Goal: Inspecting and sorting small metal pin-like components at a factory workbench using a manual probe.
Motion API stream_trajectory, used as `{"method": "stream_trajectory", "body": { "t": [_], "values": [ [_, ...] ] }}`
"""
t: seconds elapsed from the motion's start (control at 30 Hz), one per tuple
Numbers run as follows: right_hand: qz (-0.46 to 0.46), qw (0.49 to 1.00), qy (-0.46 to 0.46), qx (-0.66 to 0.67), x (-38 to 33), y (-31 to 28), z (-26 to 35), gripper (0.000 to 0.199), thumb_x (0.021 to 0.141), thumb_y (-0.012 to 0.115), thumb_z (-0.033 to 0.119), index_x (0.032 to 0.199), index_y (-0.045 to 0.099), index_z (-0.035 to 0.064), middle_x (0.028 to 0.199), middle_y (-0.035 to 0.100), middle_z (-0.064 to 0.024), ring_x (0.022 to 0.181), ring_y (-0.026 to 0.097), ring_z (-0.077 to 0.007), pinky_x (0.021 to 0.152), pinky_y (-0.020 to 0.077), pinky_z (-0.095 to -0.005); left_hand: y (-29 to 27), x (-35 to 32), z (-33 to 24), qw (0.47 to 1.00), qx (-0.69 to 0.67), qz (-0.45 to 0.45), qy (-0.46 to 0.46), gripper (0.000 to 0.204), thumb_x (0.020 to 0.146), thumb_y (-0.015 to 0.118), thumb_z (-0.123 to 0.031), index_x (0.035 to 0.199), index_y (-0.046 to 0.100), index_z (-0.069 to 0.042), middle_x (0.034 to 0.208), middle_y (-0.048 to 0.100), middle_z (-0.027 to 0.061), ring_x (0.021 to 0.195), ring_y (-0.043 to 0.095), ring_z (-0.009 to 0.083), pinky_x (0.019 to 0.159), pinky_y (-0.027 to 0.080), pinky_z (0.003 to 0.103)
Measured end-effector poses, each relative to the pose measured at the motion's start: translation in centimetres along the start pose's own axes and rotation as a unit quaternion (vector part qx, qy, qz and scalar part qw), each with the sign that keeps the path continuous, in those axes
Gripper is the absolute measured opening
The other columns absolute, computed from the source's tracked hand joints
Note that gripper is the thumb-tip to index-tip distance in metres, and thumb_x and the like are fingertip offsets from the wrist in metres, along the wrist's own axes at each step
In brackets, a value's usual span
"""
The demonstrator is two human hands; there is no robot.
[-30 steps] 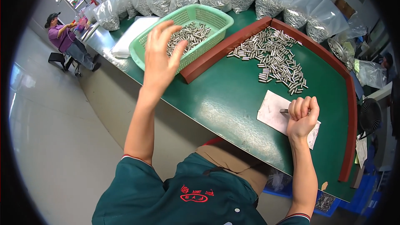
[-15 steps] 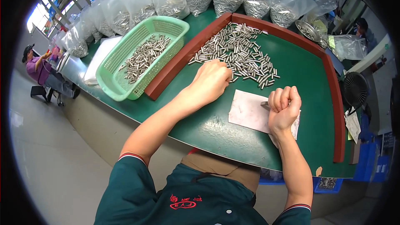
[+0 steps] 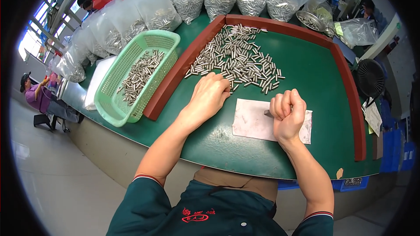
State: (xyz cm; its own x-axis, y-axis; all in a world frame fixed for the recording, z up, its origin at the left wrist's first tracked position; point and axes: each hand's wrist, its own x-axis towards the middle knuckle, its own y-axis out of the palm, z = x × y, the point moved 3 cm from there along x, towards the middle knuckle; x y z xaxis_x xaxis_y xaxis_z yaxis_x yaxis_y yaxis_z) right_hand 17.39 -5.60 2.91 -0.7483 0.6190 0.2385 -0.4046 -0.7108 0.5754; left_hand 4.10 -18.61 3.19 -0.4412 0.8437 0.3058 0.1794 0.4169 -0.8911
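Observation:
A pile of small metal pins (image 3: pixel 245 57) lies spread on the green tabletop (image 3: pixel 306 65). At its near left edge is my left hand (image 3: pixel 209 95), back up, with the fingers curled down and drawn together; whatever they hold is hidden beneath them. My right hand (image 3: pixel 288 116) is closed in a fist, palm side turned up, over a stained white cloth or sheet (image 3: pixel 251 122). A grey metal piece (image 3: pixel 267 113) pokes out on the left of that fist; the rest of it is covered by the fingers.
A red-brown rail (image 3: pixel 350 91) borders the pile on left, back and right. Left of it stands a green plastic basket (image 3: pixel 103 98) with more pins. Filled clear bags (image 3: pixel 188 2) line the back. A metal dish (image 3: pixel 313 21) and black fan (image 3: pixel 371 78) are on the right.
The whole view has shifted with my head. Both hands keep nearly the same pose and place beside the pile and over the white sheet.

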Motion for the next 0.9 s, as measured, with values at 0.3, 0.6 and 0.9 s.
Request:
{"method": "stream_trajectory", "body": {
  "t": [0.3, 0.6, 0.9],
  "values": [
    [-0.007, 1.0, 0.011, 0.005, -0.3, 0.1, 0.0, 0.044, 0.091, 0.034, 0.02, 0.049, 0.025, 0.0104, 0.044, 0.023, 0.0011, 0.04, 0.02, -0.0085, 0.04, 0.0182, -0.0252, 2.3, 0.3, -1.1, 0.75, -0.628, 0.091, -0.184, 0.013, 0.083, 0.057, -0.008, 0.094, 0.054, -0.002, 0.082, 0.058, 0.0049, 0.068, 0.051, 0.0074, 0.065, 0.044, 0.02],
    [-0.005, 1.0, 0.015, 0.007, -0.1, 0.2, -0.1, 0.044, 0.091, 0.033, 0.02, 0.05, 0.025, 0.0101, 0.043, 0.023, 0.0012, 0.04, 0.019, -0.0083, 0.039, 0.0179, -0.0251, 3.3, 0.1, -0.7, 0.685, -0.687, 0.118, -0.212, 0.012, 0.085, 0.055, -0.011, 0.095, 0.054, -0.004, 0.084, 0.058, 0.004, 0.07, 0.05, 0.0071, 0.067, 0.043, 0.02],
    [0.0, 1.0, 0.015, 0.005, -0.1, 0.0, -0.1, 0.044, 0.092, 0.033, 0.02, 0.05, 0.025, 0.0101, 0.043, 0.023, 0.0011, 0.04, 0.019, -0.0081, 0.039, 0.0174, -0.0249, 3.4, 0.2, -0.7, 0.68, -0.688, 0.123, -0.222, 0.012, 0.085, 0.056, -0.012, 0.095, 0.054, -0.005, 0.084, 0.057, 0.003, 0.069, 0.049, 0.0065, 0.067, 0.043, 0.019]
  ]
}}
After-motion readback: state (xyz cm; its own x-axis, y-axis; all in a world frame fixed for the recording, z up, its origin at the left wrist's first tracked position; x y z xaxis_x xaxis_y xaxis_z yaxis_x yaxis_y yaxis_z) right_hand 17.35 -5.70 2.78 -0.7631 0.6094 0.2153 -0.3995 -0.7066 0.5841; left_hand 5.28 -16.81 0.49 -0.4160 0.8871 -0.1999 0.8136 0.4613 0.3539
